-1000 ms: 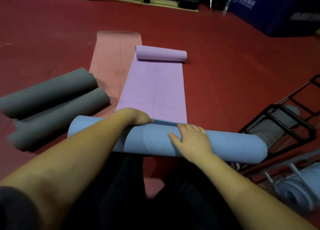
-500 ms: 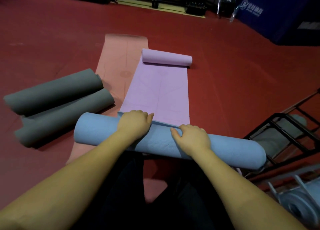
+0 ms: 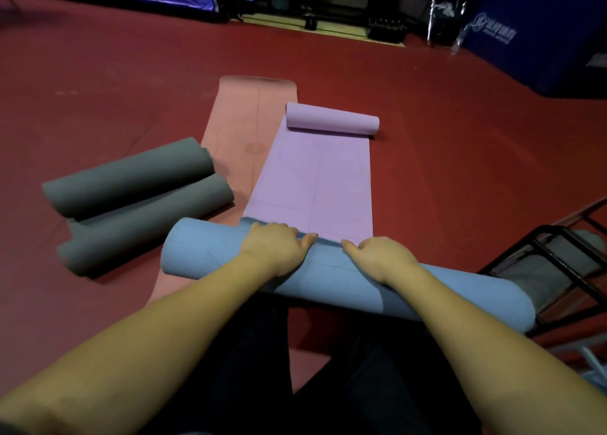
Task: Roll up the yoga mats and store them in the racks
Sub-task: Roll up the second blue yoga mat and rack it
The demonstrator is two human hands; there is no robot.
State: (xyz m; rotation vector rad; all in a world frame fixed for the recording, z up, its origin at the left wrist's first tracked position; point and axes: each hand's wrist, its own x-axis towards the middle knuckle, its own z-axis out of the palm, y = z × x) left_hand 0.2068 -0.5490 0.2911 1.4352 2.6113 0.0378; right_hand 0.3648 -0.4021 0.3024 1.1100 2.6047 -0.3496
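Blue mat roll lay crosswise on the red floor, directly before the kneeling person. Both hands rested on top of the roll near its middle: the left hand with fingers curled over the roll's far edge, gripping it, and the right hand likewise bent over the top, fingertips at the far edge (thumbs pointed toward each other). Beyond the roll, a lilac mat stretched away flat, its far end curled into a small roll; the blue roll's far edge touched the lilac mat's near end. To the left of the lilac mat, partly under it, lay a salmon mat. Left of the blue roll, two grey rolled mats lay side by side, touching. At the roll's right end stood a black metal rack holding a grey rolled mat.
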